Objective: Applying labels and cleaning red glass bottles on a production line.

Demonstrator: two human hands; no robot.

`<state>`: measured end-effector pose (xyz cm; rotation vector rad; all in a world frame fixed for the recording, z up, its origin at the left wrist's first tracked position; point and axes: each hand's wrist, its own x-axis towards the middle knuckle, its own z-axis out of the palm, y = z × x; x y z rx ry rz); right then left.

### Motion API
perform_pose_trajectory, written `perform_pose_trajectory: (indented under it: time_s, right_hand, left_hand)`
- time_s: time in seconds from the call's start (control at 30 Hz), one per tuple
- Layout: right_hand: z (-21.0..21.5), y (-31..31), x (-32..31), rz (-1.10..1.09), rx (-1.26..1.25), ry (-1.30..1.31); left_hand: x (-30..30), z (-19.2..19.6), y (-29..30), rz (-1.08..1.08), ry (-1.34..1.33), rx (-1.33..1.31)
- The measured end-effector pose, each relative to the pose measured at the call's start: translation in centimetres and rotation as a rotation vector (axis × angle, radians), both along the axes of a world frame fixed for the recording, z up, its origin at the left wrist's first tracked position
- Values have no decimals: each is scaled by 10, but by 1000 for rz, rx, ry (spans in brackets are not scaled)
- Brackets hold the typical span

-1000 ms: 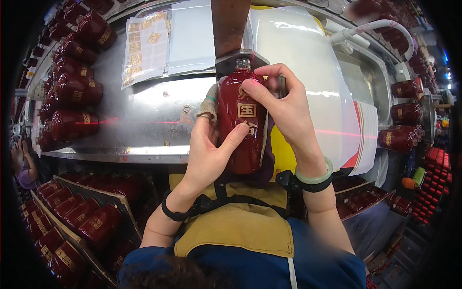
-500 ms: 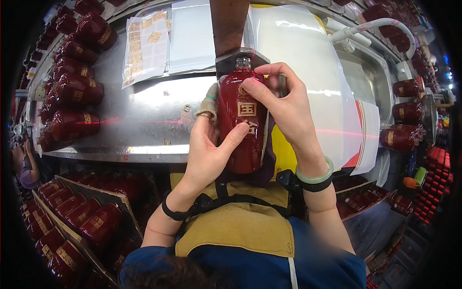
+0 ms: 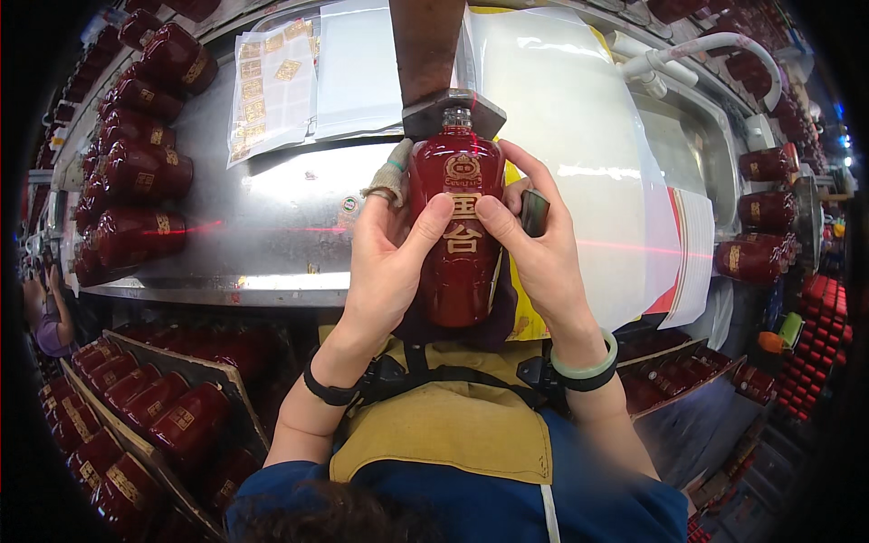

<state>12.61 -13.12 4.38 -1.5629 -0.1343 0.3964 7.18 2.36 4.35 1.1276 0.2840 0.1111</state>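
A glossy dark red bottle point(image 3: 459, 299) with gold emblem and gold characters lies in front of me, its clear glass neck pointing away. My left hand point(image 3: 380, 262) grips its left side, thumb pressed on the front near the characters; a knitted cover with a green band point(image 3: 389, 176) sheathes a finger. My right hand point(image 3: 552, 253) holds the other side, its thumb also on the characters and a finger along the shoulder. Tucked in the right hand is a small dark object point(image 3: 535, 214) whose kind I cannot make out. Dark cloth point(image 3: 493, 335) shows below the bottle's base.
Beyond the neck stands a brown metal post point(image 3: 430, 54) with a dark plate. A sheet of gold stickers point(image 3: 272, 90) lies left on the steel table point(image 3: 272, 208); white sheeting point(image 3: 561, 109) covers the right, near a sink point(image 3: 688, 136). Red bottles point(image 3: 145, 172) line the left.
My right thumb has come down from the emblem to the gold characters, and my left thumb has moved up. Both thumbs now press side by side, leaving the emblem uncovered.
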Motion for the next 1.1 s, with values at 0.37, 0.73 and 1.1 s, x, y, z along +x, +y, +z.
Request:
perform_pose_trajectory:
  time_s: [0.37,0.73,1.1]
  right_hand:
    - [-4,0,1,-3,-38,-37]
    - [0,2,2,-11,35,48]
    - [34,-3,42,-37,-178,-553]
  left_hand:
    - [1,2,-3,26,-9,22]
    - [2,0,-3,38,-10,54]
    - [4,2,-7,16,-27,127]
